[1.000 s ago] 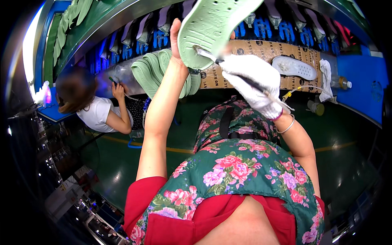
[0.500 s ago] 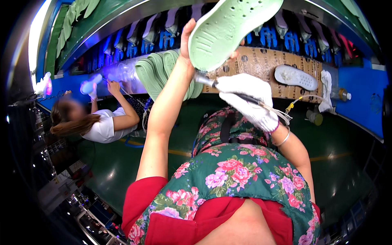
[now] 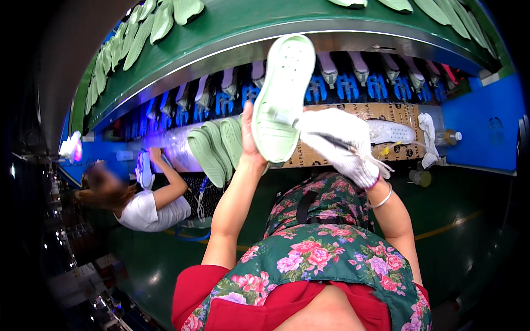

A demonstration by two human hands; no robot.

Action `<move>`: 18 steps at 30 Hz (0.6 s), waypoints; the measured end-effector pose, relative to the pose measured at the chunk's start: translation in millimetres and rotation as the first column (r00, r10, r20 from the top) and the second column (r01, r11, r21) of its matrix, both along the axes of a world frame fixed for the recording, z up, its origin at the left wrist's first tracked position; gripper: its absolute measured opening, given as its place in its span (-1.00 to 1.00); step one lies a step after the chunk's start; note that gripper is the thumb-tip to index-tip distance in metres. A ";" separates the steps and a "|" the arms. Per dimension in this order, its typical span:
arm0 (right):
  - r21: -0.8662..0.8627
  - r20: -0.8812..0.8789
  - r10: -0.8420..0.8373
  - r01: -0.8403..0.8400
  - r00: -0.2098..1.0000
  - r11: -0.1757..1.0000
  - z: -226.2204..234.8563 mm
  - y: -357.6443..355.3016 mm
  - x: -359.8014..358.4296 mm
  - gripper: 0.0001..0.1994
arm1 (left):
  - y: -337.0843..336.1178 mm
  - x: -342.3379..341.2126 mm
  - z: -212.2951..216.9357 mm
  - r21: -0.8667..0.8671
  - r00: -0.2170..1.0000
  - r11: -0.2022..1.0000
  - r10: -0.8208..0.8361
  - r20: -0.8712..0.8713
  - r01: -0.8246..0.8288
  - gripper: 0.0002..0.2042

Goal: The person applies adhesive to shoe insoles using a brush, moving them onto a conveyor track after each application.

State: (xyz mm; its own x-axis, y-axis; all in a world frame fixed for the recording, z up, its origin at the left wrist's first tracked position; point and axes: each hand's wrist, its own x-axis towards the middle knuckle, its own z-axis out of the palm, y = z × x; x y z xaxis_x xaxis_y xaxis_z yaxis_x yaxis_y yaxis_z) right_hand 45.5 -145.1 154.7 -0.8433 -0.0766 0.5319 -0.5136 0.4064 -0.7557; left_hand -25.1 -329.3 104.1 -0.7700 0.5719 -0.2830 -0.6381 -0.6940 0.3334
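My bare left hand (image 3: 249, 135) grips a pale green shoe sole (image 3: 290, 77) by its left edge, near the lower end. The sole stands nearly lengthwise before me, its holed and grooved face toward me. In my right hand (image 3: 342, 138), in a white knit glove, is a brush (image 3: 286, 116) with a thin hose (image 3: 380, 164) trailing from its rear. The brush head lies against the sole's face, below its middle, and looks blurred. Several more green soles (image 3: 205, 151) lean together on the bench, left of my left hand.
A white sole (image 3: 391, 132) lies on the cardboard-covered bench (image 3: 331, 159), near a white cloth (image 3: 428, 138) and a bottle (image 3: 450, 137). Shoe lasts on blue holders (image 3: 348, 88) line the back. Green pieces (image 3: 163, 22) rest on the upper conveyor. A co-worker (image 3: 149, 207) sits at left.
The green sole has come lower and turned from slanting to nearly lengthwise. The brush, apart from its face before, now touches it. My view has tilted upward, showing more of the upper conveyor.
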 end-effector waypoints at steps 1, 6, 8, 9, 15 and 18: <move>-0.219 0.121 0.061 -0.033 0.991 0.975 0.0 1.0 9.2 -0.81 | -5.0 -4.3 -0.8 0.086 0.986 0.991 -0.090 -0.143 0.103 -0.13; -0.763 0.372 0.088 0.251 0.924 0.595 -4.5 31.3 32.6 -0.80 | -12.7 -20.0 38.8 0.142 0.835 0.958 -0.137 -0.532 0.248 0.14; -0.738 0.358 -0.019 0.295 0.934 0.607 -16.3 35.0 35.9 -0.80 | 2.2 -53.1 48.5 0.211 0.765 0.907 -0.161 -0.623 0.363 0.12; -0.734 0.386 -0.023 0.322 0.922 0.598 -20.5 34.3 37.9 -0.80 | 14.3 -72.7 52.6 0.240 0.730 0.873 -0.172 -0.661 0.424 0.10; -0.632 0.505 -0.078 0.429 0.860 0.645 -52.3 17.8 39.9 -0.81 | 104.5 -159.6 57.4 0.563 0.999 0.826 -0.051 0.017 0.032 -0.09; -0.661 0.568 -0.051 0.493 0.821 0.566 -76.3 22.3 45.9 -0.80 | 116.7 -142.1 64.1 0.464 0.997 0.886 -0.021 0.080 -0.018 -0.08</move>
